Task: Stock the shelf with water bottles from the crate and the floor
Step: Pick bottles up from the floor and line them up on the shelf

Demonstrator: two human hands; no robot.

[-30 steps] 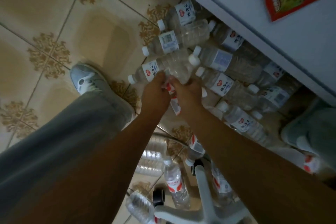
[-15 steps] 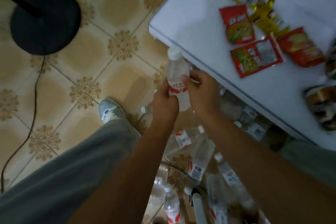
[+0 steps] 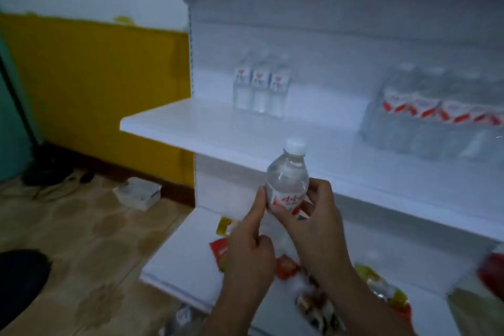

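Observation:
A clear water bottle with a white cap and a red-and-white label stands upright between both hands, just in front of the white shelf. My left hand pinches its label from the left. My right hand grips it from the right and below. At the back of the shelf stand three bottles in a row. A shrink-wrapped pack of bottles lies on the shelf's right side.
A lower white shelf carries red and yellow snack packets. A clear plastic box sits on the tiled floor by the yellow wall. A black round base lies at lower left, cables further back.
Both hands lifted one bottle from the pile on the floor up to shelf height. The view swung up from the floor to the shelf.

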